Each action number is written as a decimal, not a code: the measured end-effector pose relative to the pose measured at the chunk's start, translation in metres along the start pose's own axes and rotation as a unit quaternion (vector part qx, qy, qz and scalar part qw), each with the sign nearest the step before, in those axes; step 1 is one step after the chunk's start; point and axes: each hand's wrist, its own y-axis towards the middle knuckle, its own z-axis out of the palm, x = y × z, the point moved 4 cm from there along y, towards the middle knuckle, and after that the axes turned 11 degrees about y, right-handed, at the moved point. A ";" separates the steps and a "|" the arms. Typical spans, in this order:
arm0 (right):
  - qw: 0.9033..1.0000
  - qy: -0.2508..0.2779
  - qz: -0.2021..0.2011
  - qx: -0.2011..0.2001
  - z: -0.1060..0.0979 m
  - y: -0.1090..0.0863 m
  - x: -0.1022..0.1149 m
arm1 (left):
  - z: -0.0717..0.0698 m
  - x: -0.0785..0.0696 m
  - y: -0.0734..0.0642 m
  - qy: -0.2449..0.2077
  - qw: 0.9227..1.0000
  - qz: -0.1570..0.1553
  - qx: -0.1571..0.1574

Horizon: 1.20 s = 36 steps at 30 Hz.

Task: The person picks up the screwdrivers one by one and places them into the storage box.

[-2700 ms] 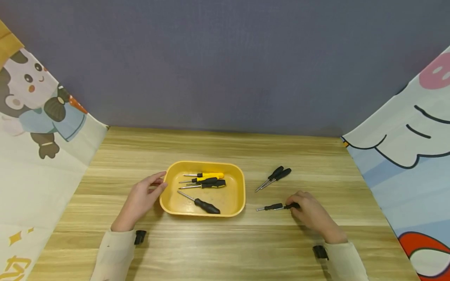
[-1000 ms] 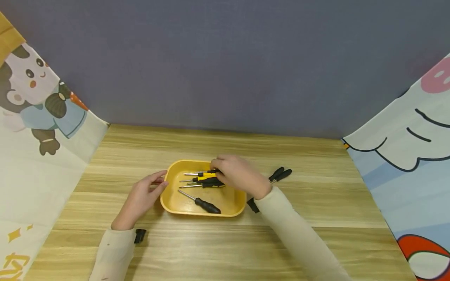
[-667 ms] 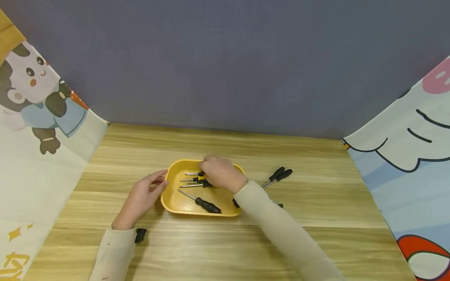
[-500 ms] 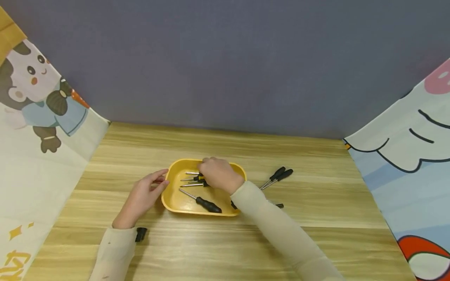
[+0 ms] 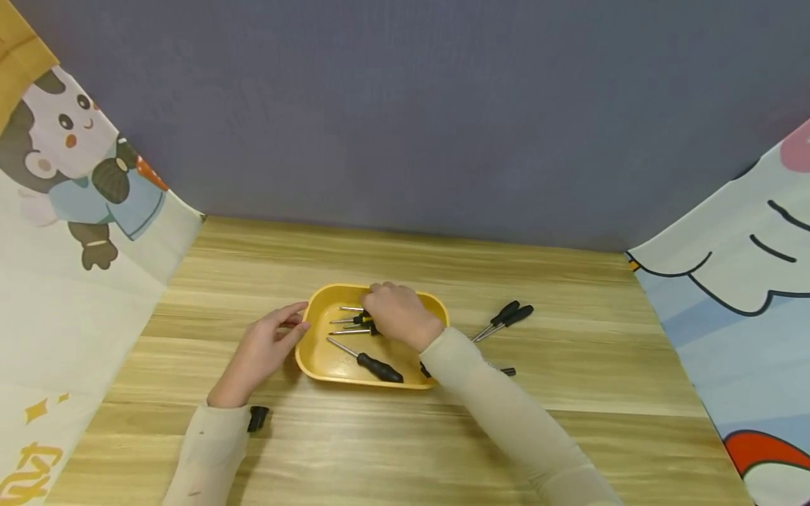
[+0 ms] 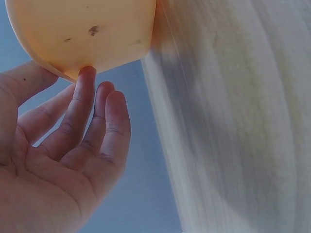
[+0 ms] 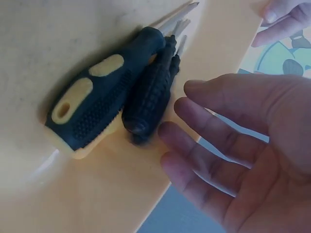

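My left hand (image 5: 262,344) loosely grips the left end of a yellow tray (image 5: 301,358). In the left wrist view its thumb reaches over the rim and a fingertip touches the outer wall. Inside the tray my right hand (image 5: 399,313) hovers over a group of screwdrivers (image 5: 362,320), covering most handles. The right wrist view shows loosely bent fingers (image 7: 194,145) with nothing between them, beside black screwdriver handles (image 7: 148,92). A black-and-yellow screwdriver (image 7: 95,92) lies alongside. Nearer the tray's front, a black-handled screwdriver (image 5: 380,369) lies slanted.
Two black-handled screwdrivers (image 5: 506,316) lie on the wooden table (image 5: 569,337) right of the tray. Another black handle (image 5: 508,371) pokes out from behind my right sleeve (image 5: 500,400). A grey wall (image 5: 405,126) stands behind.
My right hand has gone from a black screwdriver on the right of the table into the tray, and let that screwdriver go there. My left hand keeps its place at the rim.
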 end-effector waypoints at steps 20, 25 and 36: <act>0.996 0.028 -0.018 -0.078 -0.043 -0.050 -0.015 | -0.001 -0.002 0.002 0.001 1.000 -0.001 0.000; 0.993 0.043 -0.021 -0.109 -0.046 -0.075 -0.028 | -0.001 -0.003 0.002 0.004 1.000 0.002 -0.001; 0.986 0.045 0.018 -0.157 -0.040 -0.137 -0.054 | 0.000 0.000 0.001 0.004 1.000 -0.004 0.001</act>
